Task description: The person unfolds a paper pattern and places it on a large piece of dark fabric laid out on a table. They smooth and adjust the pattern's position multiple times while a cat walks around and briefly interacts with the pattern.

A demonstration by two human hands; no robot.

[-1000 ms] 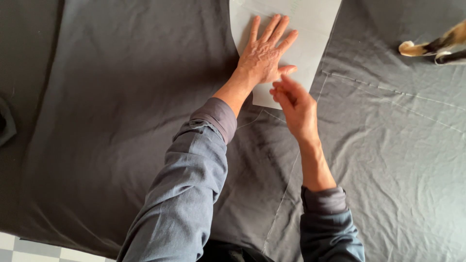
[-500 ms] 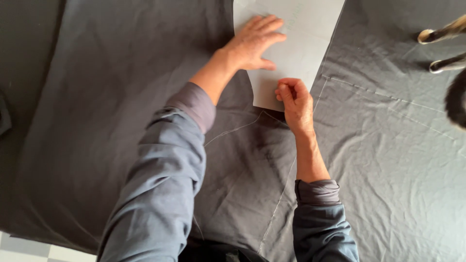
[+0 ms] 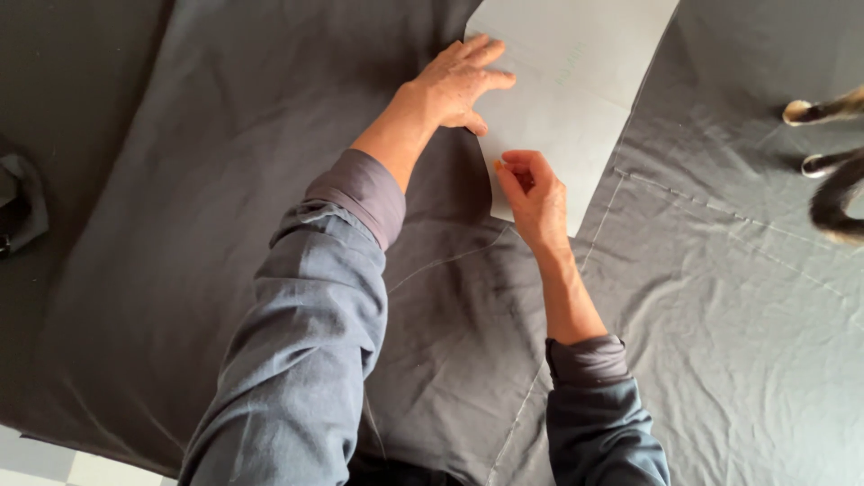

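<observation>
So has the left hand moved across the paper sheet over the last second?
Yes. The left hand slid from the middle of the paper sheet to its left edge.

Paper sheet (image 3: 576, 81) on cloth (image 3: 198, 207), both hands on its left edge

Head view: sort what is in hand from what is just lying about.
In hand:
- grey paper sheet, lying on the cloth
- left hand, flat on the sheet's left edge
- right hand, fingers pinched at the sheet's lower left edge
- dark grey cloth, spread under the sheet

Lying about:
- dark bundle at the left edge
- animal's paws and tail at the right
</observation>
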